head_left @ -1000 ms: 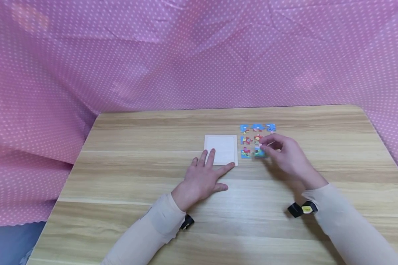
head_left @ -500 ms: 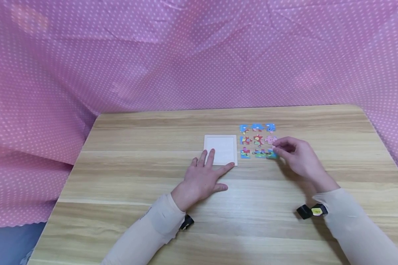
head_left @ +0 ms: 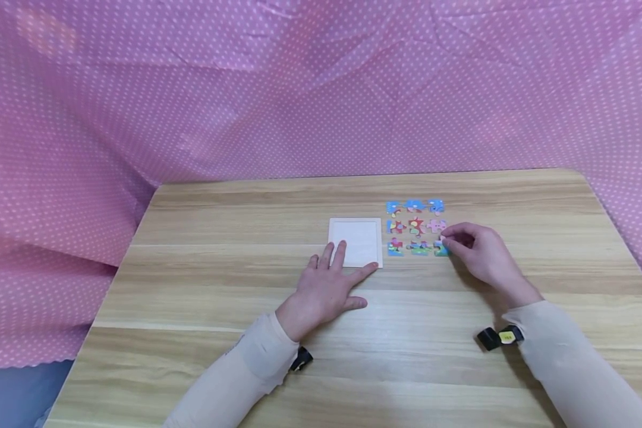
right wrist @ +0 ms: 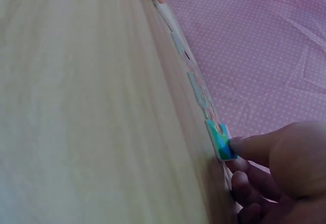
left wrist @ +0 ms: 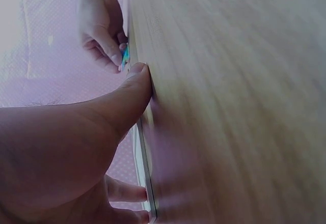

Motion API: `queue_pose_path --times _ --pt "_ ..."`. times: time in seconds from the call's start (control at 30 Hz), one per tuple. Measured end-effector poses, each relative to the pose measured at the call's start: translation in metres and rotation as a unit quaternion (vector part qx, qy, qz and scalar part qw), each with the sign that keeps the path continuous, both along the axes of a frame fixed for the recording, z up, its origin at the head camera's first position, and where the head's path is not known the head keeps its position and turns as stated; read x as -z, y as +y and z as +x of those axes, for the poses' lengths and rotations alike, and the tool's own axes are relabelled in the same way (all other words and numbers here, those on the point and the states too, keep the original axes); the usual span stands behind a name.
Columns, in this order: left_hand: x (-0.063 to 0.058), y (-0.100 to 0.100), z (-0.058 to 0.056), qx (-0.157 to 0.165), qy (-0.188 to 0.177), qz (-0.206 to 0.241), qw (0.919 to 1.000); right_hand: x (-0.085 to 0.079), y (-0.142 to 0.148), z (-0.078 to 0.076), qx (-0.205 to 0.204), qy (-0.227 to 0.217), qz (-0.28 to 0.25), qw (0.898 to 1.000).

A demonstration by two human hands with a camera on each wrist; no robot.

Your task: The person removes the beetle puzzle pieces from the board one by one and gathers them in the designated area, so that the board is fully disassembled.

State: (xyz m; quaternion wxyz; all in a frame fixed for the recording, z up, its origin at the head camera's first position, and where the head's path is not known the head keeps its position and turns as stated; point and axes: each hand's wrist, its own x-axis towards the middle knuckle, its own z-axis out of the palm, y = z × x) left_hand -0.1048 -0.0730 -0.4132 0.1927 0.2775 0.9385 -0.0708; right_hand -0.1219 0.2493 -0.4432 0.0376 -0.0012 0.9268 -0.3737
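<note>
My left hand (head_left: pixel 323 291) lies with its fingers spread, several fingertips resting on the near part of a white square puzzle tray (head_left: pixel 355 220). To the right of the tray, jigsaw pieces stand in three rows on the table, among them a red and yellow piece (head_left: pixel 417 226) and a pink piece (head_left: pixel 436 226). My right hand (head_left: pixel 484 252) pinches the green and blue corner piece (right wrist: pixel 220 140) of the nearest row between thumb and finger. In the right wrist view that piece is tilted up, its blue-green face showing.
The wooden table (head_left: pixel 235 249) reaches back to a pink dotted cloth (head_left: pixel 321 89). A blue piece (head_left: pixel 436 205) ends the far row on the right. Each wrist carries a small black camera, such as the right one (head_left: pixel 489 339).
My right hand has moved right from the middle column to the right column, uncovering the pink piece, and has shifted the corner piece slightly right. My left hand has stayed still.
</note>
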Motion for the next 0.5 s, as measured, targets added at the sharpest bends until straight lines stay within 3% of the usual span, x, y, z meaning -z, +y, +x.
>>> queue_pose_path --times 0.27,0.5 --pt "0.001 0.0 0.001 0.001 0.006 -0.001 1.0 0.002 0.002 0.002 -0.001 0.013 0.005 1.0" --pt "0.003 -0.001 0.001 -0.003 0.0 0.003 1.0 0.001 0.006 0.011 -0.04 0.02 0.025 0.999"
